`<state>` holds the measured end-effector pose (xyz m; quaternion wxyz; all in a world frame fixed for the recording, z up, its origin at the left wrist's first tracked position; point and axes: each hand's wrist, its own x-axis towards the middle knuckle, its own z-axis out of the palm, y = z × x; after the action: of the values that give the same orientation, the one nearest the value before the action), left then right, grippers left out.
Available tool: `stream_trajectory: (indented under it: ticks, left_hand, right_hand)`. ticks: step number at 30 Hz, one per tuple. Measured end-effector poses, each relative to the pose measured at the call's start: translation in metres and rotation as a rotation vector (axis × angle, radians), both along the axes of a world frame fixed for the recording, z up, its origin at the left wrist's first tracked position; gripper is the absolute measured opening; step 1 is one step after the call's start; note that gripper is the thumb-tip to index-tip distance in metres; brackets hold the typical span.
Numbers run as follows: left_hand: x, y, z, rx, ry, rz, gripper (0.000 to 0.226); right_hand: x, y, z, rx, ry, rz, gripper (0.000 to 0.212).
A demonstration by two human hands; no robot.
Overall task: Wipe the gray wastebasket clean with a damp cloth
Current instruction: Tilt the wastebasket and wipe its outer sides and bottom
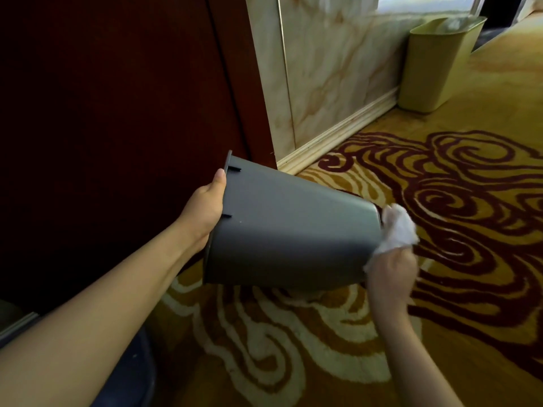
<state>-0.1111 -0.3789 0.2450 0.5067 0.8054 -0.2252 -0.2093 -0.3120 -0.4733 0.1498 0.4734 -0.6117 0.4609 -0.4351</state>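
The gray wastebasket (293, 227) is held off the carpet, tipped on its side with its open rim to the left and its base to the right. My left hand (205, 210) grips the rim, thumb over the outside edge. My right hand (390, 274) holds a crumpled white cloth (398, 227) pressed against the base end of the basket. The basket's inside is hidden from view.
A yellow-green wastebasket (435, 63) stands against the marble-patterned wall (332, 63) at the upper right. A dark wooden door or panel (117, 113) fills the left. Patterned gold and maroon carpet (440, 186) covers the floor. A dark blue object (132, 377) sits at the bottom left.
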Motion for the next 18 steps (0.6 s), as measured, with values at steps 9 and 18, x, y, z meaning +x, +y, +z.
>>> stream_trajectory:
  ticks: [9,18]
  left_hand:
    - [-0.001,-0.014,-0.002,0.012,0.034,0.121,0.056]
    - [0.002,-0.007,-0.005,0.035,-0.057,0.168,0.042]
  right_hand:
    - [0.086,0.075,0.010,-0.893,0.466,0.378,0.061]
    - [0.010,-0.037,-0.077,-0.207,0.163,0.053,0.038]
